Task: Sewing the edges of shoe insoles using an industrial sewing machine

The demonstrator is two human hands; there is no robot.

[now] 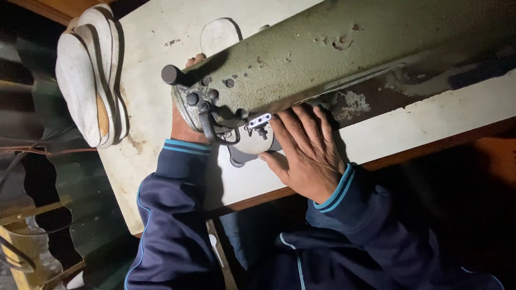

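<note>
An old green sewing machine lies across a worn white table. My right hand rests flat with fingers spread beside the needle and presser foot, its fingertips on a grey piece of material under the foot. My left hand reaches behind the machine's head and is mostly hidden; only the wrist and a fingertip near the black knob show. A white sole-shaped piece lies on the table just beyond that hand. Both arms wear dark blue sleeves with light blue cuffs.
A stack of white shoe soles with dark edges stands at the table's left end. Corrugated dark green sheeting and wooden slats lie beyond the table's left edge. The wooden table edge runs along my side.
</note>
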